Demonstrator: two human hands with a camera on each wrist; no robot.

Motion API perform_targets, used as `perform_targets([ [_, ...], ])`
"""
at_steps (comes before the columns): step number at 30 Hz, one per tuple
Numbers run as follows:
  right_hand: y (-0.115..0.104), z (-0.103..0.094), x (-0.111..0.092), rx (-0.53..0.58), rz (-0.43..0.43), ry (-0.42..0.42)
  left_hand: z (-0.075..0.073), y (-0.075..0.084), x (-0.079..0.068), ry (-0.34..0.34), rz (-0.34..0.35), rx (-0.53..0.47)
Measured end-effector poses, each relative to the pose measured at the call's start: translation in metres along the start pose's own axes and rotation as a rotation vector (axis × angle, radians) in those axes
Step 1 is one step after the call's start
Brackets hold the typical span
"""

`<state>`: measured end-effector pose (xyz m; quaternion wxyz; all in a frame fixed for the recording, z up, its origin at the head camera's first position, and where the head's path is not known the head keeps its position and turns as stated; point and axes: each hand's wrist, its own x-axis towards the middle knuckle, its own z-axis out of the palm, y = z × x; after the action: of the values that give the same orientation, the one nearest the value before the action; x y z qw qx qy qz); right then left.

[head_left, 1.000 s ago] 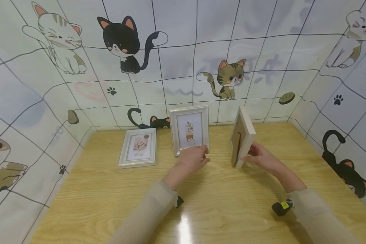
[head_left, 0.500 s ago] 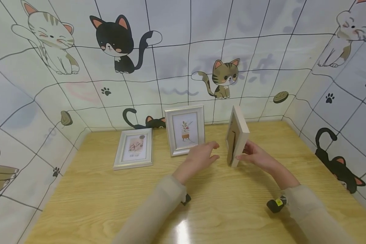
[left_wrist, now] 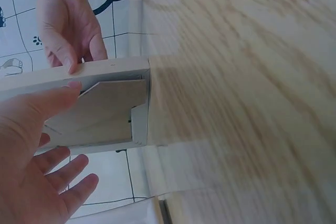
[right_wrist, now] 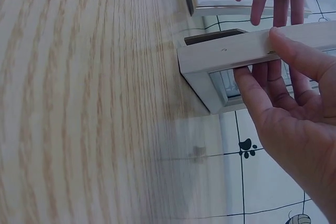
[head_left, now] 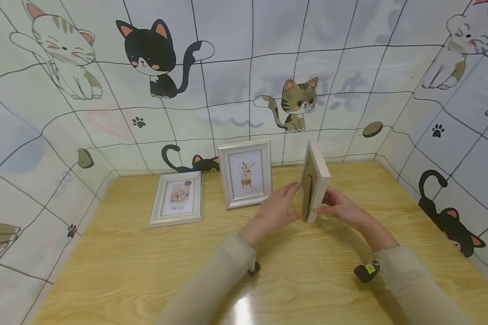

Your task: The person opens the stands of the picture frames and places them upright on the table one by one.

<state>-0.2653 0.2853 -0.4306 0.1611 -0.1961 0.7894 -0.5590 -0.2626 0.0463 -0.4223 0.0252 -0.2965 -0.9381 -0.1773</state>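
On the right of the head view, a picture frame (head_left: pixel 318 187) stands upright on its edge, its brown back toward the left. My right hand (head_left: pixel 344 211) grips its near side edge, thumb on the edge and fingers on the front, as the right wrist view shows. On the back is a stand leg (right_wrist: pixel 215 36), tilted slightly away from the frame. My left hand (head_left: pixel 275 211) is beside the back, fingers extended and holding nothing; contact there is hard to tell. Left of it stands a second picture frame (head_left: pixel 246 176) with a potted-plant print.
A third picture frame (head_left: pixel 176 198) lies flat, face up, at the back left of the wooden table (head_left: pixel 146 271). Behind the table rises a wall covering (head_left: pixel 227 67) with printed cats and grid lines, which continues along both sides.
My left hand has moved right, from in front of the standing plant-print frame to the back of the held frame. My right hand keeps its grip. The head view has shifted slightly.
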Motion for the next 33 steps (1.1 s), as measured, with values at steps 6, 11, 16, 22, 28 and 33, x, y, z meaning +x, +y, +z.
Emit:
perform_targets([
  [6, 0.0, 0.0, 0.0, 0.001, 0.014, 0.0, 0.007, 0.004, 0.003, -0.003, -0.003, -0.01],
  [11, 0.0, 0.001, 0.0, -0.004, 0.021, 0.007, 0.013, 0.006, 0.004, -0.015, -0.02, -0.014],
  [16, 0.0, 0.001, 0.0, 0.007, 0.016, 0.004, 0.014, 0.009, 0.005, -0.015, -0.028, -0.007],
  [22, 0.0, 0.0, -0.002, 0.002, 0.006, 0.001, 0.013, 0.011, 0.006, -0.017, -0.03, -0.026],
  [28, 0.001, 0.0, -0.001, 0.012, 0.017, 0.01, 0.014, 0.014, 0.01, -0.037, -0.053, -0.049],
  [33, 0.0, 0.001, 0.0, 0.007, 0.017, 0.004, 0.018, 0.016, 0.014, -0.054, -0.081, -0.061],
])
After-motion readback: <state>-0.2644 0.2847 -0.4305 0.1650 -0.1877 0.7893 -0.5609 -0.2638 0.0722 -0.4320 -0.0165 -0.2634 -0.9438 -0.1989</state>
